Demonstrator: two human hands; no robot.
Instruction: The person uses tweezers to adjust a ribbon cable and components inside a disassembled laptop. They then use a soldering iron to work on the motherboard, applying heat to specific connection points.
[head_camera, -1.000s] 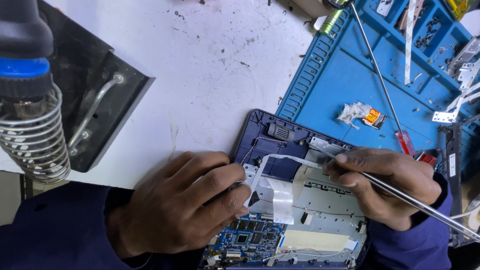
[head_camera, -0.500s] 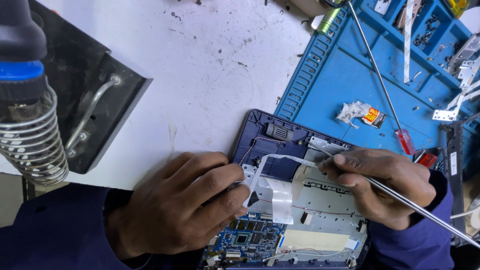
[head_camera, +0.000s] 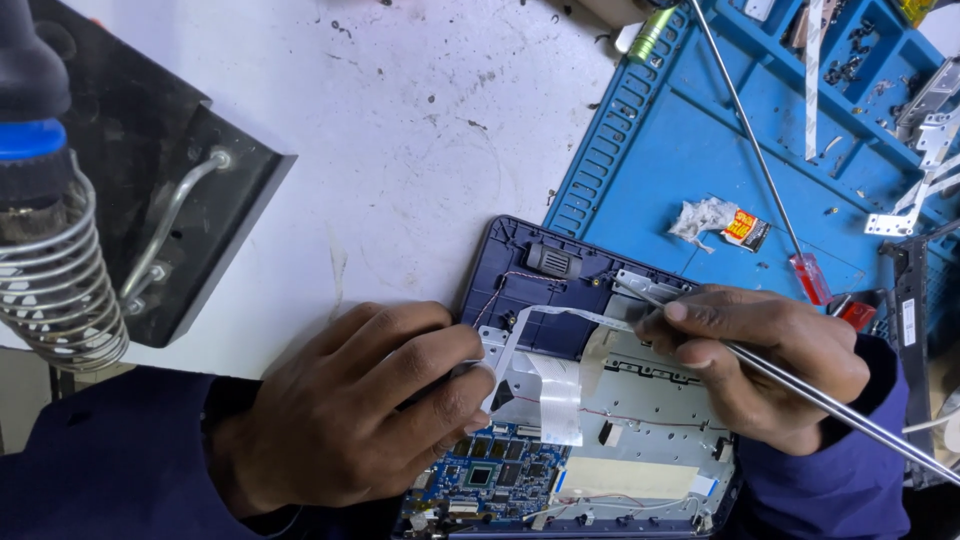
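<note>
Both my hands on the opened laptop at the near edge of the white surface (head_camera: 400, 150).

The coiled iron stand (head_camera: 50, 270) and black box (head_camera: 180, 190) crowd the left edge, with bare room between them and the blue mat (head_camera: 690, 150). My left hand (head_camera: 360, 410) lies knuckles up, fingers curled closed on the white ribbon cable (head_camera: 545, 385) over the laptop (head_camera: 600, 430). My right hand (head_camera: 760, 360) pinches a thin metal rod (head_camera: 830, 400), slanting off right.

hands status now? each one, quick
Left hand: fingers curled, pressing down on the opened laptop; holds nothing visible.
Right hand: closed on a long metal tool.
</note>
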